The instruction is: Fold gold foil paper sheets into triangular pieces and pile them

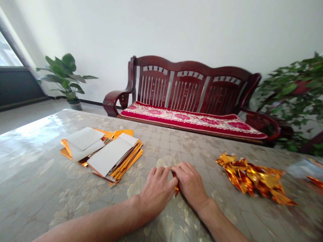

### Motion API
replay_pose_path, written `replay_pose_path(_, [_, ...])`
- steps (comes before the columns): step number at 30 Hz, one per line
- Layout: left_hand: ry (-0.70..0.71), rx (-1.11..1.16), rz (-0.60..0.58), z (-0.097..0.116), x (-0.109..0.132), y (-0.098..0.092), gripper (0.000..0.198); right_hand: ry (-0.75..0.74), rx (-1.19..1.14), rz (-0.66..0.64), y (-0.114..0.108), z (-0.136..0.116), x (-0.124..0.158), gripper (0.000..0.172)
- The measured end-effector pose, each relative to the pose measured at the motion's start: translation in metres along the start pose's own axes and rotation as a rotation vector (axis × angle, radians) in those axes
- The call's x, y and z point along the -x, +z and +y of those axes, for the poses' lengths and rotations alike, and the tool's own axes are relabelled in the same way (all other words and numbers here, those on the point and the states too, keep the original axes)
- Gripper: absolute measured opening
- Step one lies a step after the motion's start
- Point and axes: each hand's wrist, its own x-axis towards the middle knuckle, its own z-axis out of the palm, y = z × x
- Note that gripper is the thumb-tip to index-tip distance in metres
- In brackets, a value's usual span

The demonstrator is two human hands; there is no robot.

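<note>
Near the middle of the table, my left hand point(159, 186) and my right hand point(189, 179) meet over a piece of shiny gold foil paper point(176, 190). The fingers of both hands are bent and closed on it, and they cover most of it. Only a narrow folded strip shows between them. To the left lies a stack of flat foil paper sheets point(114, 153), pale backs up with gold edges showing. On the right sits a heap of folded gold foil pieces point(252, 176).
The table point(83, 208) has a patterned, glossy cover. A clear plastic bag point(306, 169) lies at its right edge. Behind stands a dark red wooden bench point(176, 84) with a red floral cushion point(186, 116). Potted plants point(64, 72) stand at both sides.
</note>
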Motion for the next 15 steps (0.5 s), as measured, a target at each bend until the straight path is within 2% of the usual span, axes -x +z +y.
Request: replay_pose_path(15, [-0.003,0.024,-0.012,-0.0043,-0.0025,-0.0038,0.024,-0.017,-0.074,0.05,0.006,0.004,0.0017,0.018])
